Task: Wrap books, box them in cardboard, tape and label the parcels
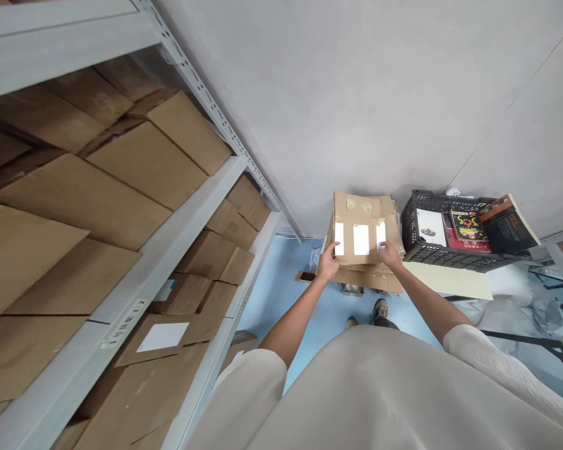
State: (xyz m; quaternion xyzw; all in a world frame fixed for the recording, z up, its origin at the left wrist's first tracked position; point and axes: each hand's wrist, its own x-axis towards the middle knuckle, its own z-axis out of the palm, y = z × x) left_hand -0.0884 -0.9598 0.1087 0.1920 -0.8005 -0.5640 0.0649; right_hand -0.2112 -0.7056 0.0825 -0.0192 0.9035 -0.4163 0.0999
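a flat brown cardboard piece with 3 white labels (361,228) is gripped at its near edge by both hands: the left hand (328,262) is closed on its left corner, the right hand (390,255) on its right corner. it is held flat against the top of a stack of flattened brown cardboard (368,279), over the pale blue floor (286,275). judged from this, the piece is nearly placed on the stack but not yet let go; whether it lies square cannot be told. just right of the stack, a black plastic lattice crate (410,228) with books in it is seen. on the left, grey metal shelving (187,212) is filled with brown cartons (150,162).
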